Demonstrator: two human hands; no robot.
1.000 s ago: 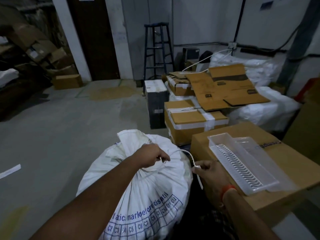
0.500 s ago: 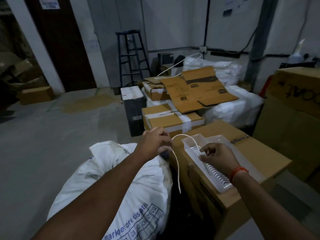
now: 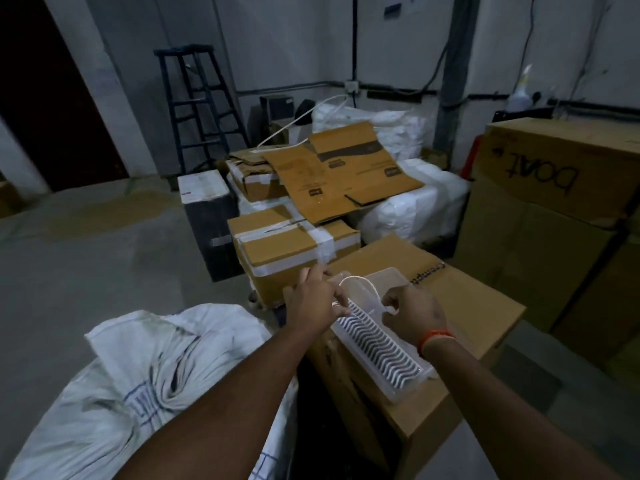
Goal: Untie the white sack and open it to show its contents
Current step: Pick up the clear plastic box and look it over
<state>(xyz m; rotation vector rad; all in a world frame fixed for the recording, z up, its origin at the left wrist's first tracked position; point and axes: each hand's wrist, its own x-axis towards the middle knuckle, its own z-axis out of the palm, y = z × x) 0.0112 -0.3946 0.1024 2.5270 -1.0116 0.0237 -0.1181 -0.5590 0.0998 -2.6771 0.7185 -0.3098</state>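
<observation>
While the sack waits, both hands work over the tray, the landmark for every entry below.

Sack: white sack [image 3: 145, 382] on the floor, left of the clear plastic tray [image 3: 381, 337], its mouth bunched and creased but no tie visible round it.
Progress: untying looks done; the mouth is not yet spread, contents unseen, so the opening is left.
Left hand: left hand [image 3: 313, 299] at the tray's left edge, fingers partly extended, tips pinching one end of the white cord [image 3: 358, 279].
Cord: arches over the tray's far end, between the hands.
Right hand: right hand [image 3: 412, 315] above the tray's middle, fingers curled, seemingly pinching the cord's other end.
Support: cardboard box [image 3: 478, 306] beneath the tray.
</observation>
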